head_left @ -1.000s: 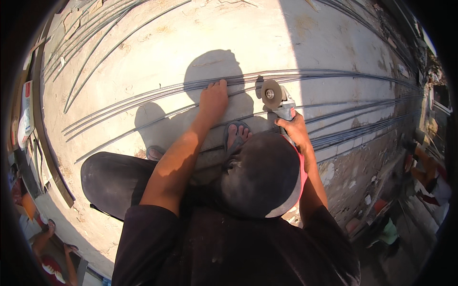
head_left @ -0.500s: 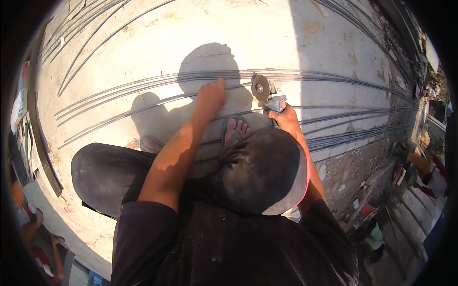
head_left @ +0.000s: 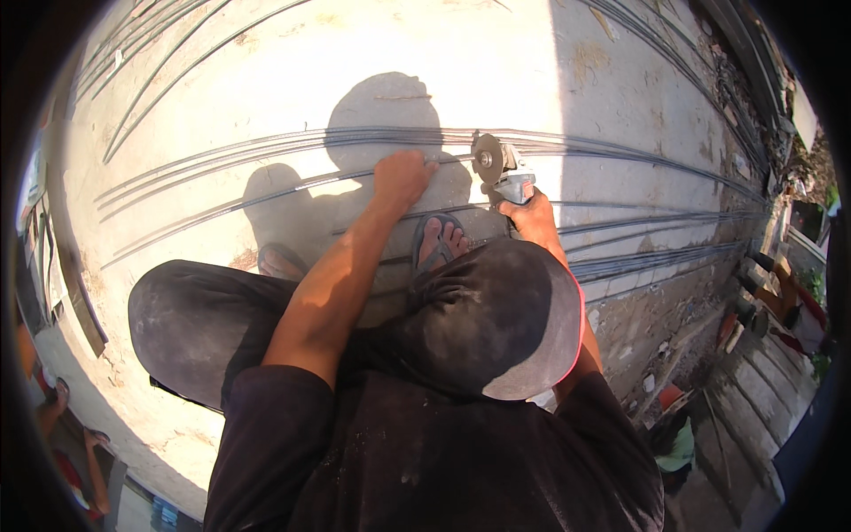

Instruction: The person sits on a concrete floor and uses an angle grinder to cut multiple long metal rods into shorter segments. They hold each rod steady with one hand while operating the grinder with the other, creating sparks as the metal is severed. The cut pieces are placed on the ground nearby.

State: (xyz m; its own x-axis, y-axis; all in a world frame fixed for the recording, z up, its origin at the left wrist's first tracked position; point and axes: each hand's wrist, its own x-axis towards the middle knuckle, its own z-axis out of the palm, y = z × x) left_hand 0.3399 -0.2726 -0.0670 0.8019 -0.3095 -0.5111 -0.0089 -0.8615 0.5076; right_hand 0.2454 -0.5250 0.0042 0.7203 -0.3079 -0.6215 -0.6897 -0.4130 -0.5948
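Note:
My left hand (head_left: pixel 404 180) is closed in a fist over a single steel rebar (head_left: pixel 310 183) lying crosswise on the floor; its fingertips are hidden under the hand. To the right, my right hand (head_left: pixel 530 217) grips an angle grinder (head_left: pixel 514 184) by its body. The grinder's thin round cutting disc (head_left: pixel 487 158) stands by the rod, just right of my left hand. Whether disc and rod touch, I cannot tell. Just beyond runs a bundle of rebars (head_left: pixel 292 138). A sandalled foot (head_left: pixel 436 244) rests below the rod, between my hands.
More rebars (head_left: pixel 656 217) lie at the right, and others (head_left: pixel 168 80) at the far left. A dark long bar (head_left: pixel 81 306) edges the concrete floor (head_left: pixel 496 62) on the left. People's limbs show at lower left and far right. Planks (head_left: pixel 753 408) lie at lower right.
My left hand has shifted slightly right along the rod, its raised knuckles now lower. The grinder in my right hand has hardly moved.

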